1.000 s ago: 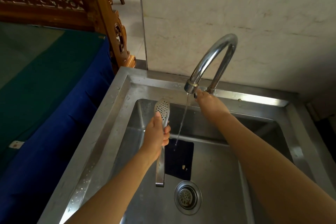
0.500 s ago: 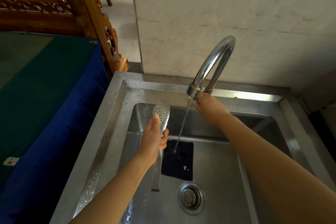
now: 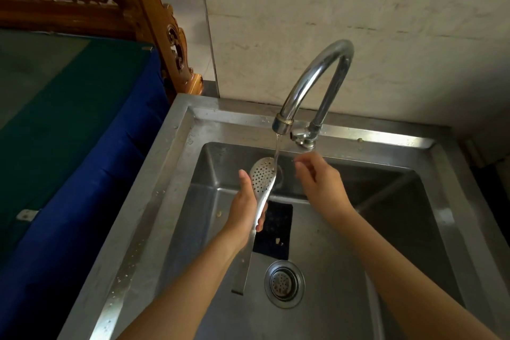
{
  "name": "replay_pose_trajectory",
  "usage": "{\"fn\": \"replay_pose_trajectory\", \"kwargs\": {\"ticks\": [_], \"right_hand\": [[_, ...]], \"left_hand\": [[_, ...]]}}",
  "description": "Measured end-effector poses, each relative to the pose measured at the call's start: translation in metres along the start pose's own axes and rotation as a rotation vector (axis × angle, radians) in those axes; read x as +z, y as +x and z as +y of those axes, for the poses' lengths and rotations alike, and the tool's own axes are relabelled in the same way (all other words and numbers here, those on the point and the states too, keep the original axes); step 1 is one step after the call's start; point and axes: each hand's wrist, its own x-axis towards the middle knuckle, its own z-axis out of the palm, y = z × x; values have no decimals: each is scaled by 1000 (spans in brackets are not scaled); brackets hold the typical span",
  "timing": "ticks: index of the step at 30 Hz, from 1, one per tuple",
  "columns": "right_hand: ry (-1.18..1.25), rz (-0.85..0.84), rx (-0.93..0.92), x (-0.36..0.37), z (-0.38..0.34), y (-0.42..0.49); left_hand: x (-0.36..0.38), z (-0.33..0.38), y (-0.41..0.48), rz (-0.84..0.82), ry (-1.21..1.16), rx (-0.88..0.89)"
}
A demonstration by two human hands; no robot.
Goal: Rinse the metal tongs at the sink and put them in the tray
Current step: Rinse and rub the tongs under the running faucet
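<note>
My left hand [image 3: 245, 210] grips the metal tongs [image 3: 263, 178] around the middle, over the steel sink basin [image 3: 345, 243]. The perforated spoon-shaped head points up and sits under a thin stream of water from the curved faucet [image 3: 311, 85]. The tongs' flat handle end hangs down toward the drain [image 3: 284, 283]. My right hand [image 3: 321, 182] hovers just right of the tongs' head, below the faucet valve [image 3: 303, 136], fingers loosely apart, holding nothing. No tray is in view.
A dark square mat [image 3: 276, 232] with small crumbs lies on the basin floor beside the drain. A blue and green cloth-covered table [image 3: 69, 132] borders the sink's left rim [image 3: 154, 188]. Carved wooden furniture [image 3: 154, 16] stands behind it. A marble wall backs the faucet.
My right hand has come off the faucet valve and dropped toward the tongs. My left hand moved the tongs' head to the right, into the running water.
</note>
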Motion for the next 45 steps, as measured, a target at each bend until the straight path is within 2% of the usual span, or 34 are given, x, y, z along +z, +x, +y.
{"fn": "replay_pose_trajectory", "kwargs": {"ticks": [4,10,15,18,20,22,26,29,38,41,45], "right_hand": [[78,-164,-32,9,-10,10],[251,-237,82,25,-10,29],[352,-196,48,35,-11,29],[389,-144,103,36,-12,24],[403,-93,128,34,-14,23],[383,-61,120,29,-16,23],[402,-154,92,16,-22,19],[370,-154,89,13,-24,15],[-122,36,79,29,-24,15],[-84,46,96,31,-23,16],[131,10,78,32,-19,18]], "left_hand": [[11,-1,-3,0,61,62],[11,7,7,81,107,156],[10,11,4,236,246,564],[11,14,0,366,414,711],[13,17,1,327,411,679],[14,21,0,241,372,565],[12,28,0,230,343,481],[15,36,-6,158,155,368],[24,42,-10,16,-83,223],[23,48,-9,15,-108,219],[27,52,-5,72,-86,180]]}}
